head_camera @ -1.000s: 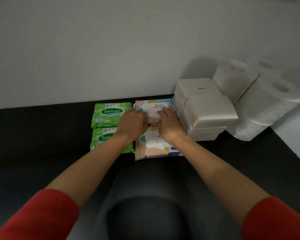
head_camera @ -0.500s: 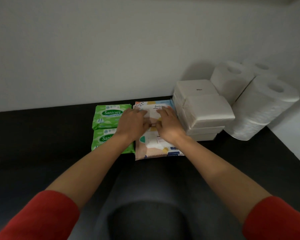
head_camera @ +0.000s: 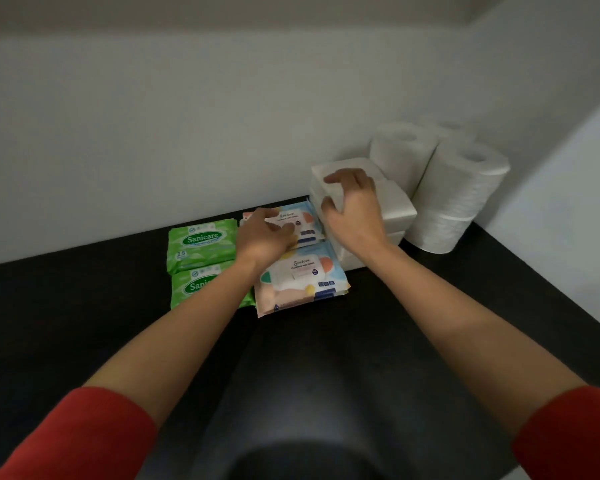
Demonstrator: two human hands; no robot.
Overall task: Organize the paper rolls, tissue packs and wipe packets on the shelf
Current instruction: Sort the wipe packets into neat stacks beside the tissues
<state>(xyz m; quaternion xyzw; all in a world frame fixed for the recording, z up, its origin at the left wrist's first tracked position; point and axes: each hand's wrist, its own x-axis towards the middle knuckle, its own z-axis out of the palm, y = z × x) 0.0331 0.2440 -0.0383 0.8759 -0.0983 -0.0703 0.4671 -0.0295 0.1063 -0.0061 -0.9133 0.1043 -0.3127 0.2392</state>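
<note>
On the dark shelf (head_camera: 66, 323) two green Sanicare wipe packets, far (head_camera: 201, 242) and near (head_camera: 193, 289), lie one behind the other. Right of them lie two pastel wipe packets, far (head_camera: 303, 225) and near (head_camera: 302, 275). My left hand (head_camera: 262, 237) rests flat on the far pastel packet, holding nothing. A stack of white tissue packs (head_camera: 397, 211) stands further right. My right hand (head_camera: 355, 209) is raised at the stack's left corner, fingers curled over the top pack and thumb against its side. White paper rolls (head_camera: 459, 188) stand in the corner behind.
A pale wall runs along the back of the shelf and a side wall (head_camera: 551, 220) closes it on the right. The shelf's front edge lies below my forearms, with a dark rounded shape (head_camera: 326, 427) under it.
My right hand has left the far pastel wipe packet and moved up and right onto the tissue stack's corner. The left hand stays on the packet. The view has tilted a little.
</note>
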